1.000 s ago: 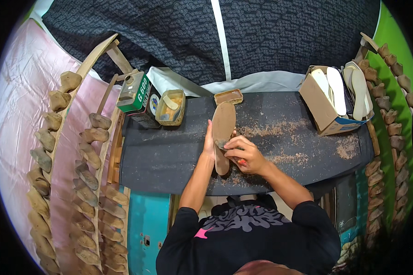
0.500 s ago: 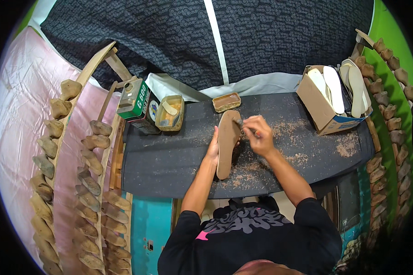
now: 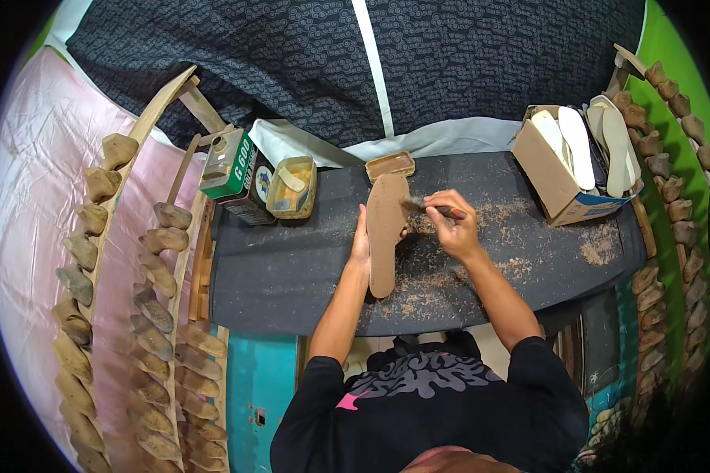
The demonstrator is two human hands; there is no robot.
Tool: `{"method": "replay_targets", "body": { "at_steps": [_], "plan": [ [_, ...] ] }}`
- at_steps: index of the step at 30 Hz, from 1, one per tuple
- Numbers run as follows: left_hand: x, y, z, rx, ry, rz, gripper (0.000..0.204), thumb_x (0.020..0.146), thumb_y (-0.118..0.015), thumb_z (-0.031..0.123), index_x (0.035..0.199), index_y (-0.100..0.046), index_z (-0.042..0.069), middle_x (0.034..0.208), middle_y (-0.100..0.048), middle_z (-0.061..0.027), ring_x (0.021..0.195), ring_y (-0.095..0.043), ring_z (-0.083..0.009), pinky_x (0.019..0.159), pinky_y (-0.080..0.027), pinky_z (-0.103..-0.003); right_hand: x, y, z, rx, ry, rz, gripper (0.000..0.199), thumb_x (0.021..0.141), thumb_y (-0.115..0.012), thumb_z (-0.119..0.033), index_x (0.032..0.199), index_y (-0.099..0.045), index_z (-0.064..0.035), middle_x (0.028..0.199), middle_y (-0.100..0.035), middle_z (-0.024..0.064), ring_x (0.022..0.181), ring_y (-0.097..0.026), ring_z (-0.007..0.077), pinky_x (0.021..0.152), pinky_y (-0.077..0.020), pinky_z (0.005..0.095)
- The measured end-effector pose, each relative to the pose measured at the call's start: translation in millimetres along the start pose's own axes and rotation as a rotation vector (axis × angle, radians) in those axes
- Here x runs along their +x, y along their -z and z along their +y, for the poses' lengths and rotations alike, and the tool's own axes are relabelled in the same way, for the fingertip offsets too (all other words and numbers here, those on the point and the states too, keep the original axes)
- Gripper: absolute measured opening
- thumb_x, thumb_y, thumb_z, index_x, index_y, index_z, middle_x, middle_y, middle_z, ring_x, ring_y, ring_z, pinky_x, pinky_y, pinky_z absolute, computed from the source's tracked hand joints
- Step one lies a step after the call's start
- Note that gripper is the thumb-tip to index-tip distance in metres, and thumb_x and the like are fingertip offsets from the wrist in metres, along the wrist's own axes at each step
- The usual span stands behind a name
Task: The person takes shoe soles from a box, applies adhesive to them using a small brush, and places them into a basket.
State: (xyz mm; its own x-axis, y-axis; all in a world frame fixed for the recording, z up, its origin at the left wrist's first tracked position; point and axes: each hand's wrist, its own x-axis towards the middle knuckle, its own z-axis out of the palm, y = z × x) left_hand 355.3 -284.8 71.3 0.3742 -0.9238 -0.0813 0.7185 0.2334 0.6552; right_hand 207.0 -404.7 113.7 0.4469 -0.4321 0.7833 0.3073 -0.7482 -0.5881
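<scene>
A long brown shoe insole (image 3: 385, 232) lies lengthwise on the dark worktable (image 3: 292, 272). My left hand (image 3: 361, 240) presses against its left edge and steadies it. My right hand (image 3: 452, 223) grips a small dark-handled tool (image 3: 430, 206) whose tip meets the insole's upper right edge. Brown shavings (image 3: 450, 272) are scattered over the table around both hands.
A small brown tray (image 3: 390, 165), an open tin of glue (image 3: 292, 188) and a green can (image 3: 233, 169) stand at the table's back. A cardboard box (image 3: 564, 173) of pale insoles sits at the right. Racks of wooden shoe lasts (image 3: 146, 268) line both sides.
The insole has shifted up the table and now lies straighter. My right hand has moved with the tool from the insole's lower part up to its upper right edge.
</scene>
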Motion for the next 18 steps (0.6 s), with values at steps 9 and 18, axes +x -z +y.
{"method": "replay_targets", "body": {
  "at_steps": [9,18],
  "plan": [
    [12.5,24.5,-1.0,-0.033,-0.016,0.023,0.078,0.096,-0.028,0.07,0.13,-0.054,0.005,0.106,-0.065,-0.0138,0.089,-0.064,-0.0228,0.08,-0.055,-0.036,-42.9,-17.7,-24.2,0.186,-0.057,-0.249,0.013,0.079,-0.072,0.002,0.091,-0.067,-0.0003,0.092,-0.067,0.012,0.088,-0.066,0.0269,0.078,-0.0517,0.0371],
    [12.0,2.2,-7.6,-0.012,-0.003,0.055,0.073,0.097,-0.032,0.067,0.135,-0.052,0.008,0.118,-0.063,-0.0088,0.104,-0.062,-0.0215,0.09,-0.052,-0.035,-5.8,-5.2,-4.1,-0.008,-0.04,0.037,0.008,0.083,-0.068,0.001,0.091,-0.066,-0.0002,0.092,-0.067,0.0125,0.084,-0.066,0.0245,0.07,-0.053,0.0328]
  ]
}}
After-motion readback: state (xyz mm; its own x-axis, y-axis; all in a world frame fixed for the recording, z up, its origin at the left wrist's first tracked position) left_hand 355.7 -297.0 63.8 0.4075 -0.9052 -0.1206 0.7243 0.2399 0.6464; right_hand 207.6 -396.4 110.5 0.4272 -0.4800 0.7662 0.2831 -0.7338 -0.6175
